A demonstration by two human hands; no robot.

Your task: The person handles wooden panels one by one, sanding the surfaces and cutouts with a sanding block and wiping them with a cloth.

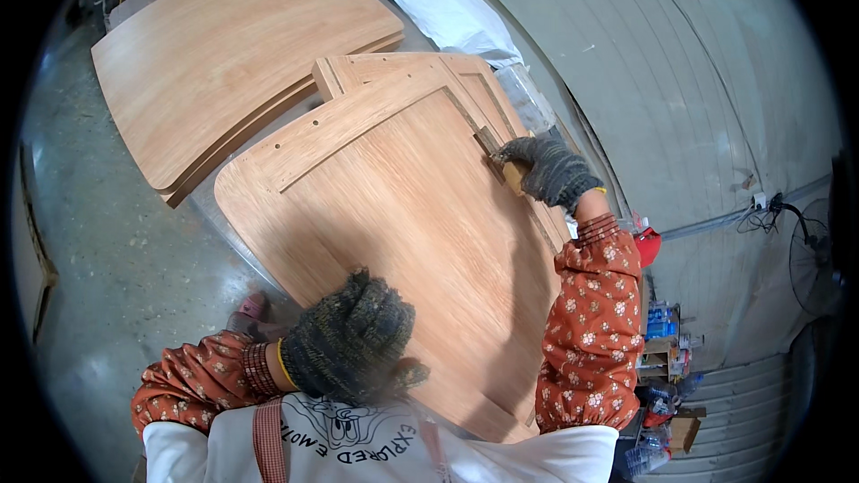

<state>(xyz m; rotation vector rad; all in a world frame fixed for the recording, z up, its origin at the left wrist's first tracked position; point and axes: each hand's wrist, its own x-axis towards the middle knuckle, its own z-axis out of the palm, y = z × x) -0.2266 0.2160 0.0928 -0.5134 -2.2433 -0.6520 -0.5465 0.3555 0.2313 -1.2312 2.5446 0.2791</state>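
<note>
Left hand (pixel 351 340) gripping wooden panel (pixel 403 241) near edge, right hand (pixel 548 170) gripping sanding block (pixel 501 161) at far edge

Gloved left hand (pixel 351 340) rests curled near the body; gloved right hand (pixel 548 170), arm outstretched, apparently grips closed.

Low at the right edge, on a small cluttered wooden rack (pixel 658 351): small blue rectangular packs (pixel 660 317), close together. Further down, near the floor: a brown cardboard box (pixel 685 430), just beside clear plastic bottles (pixel 646 458), too small and blurred for more.
</note>
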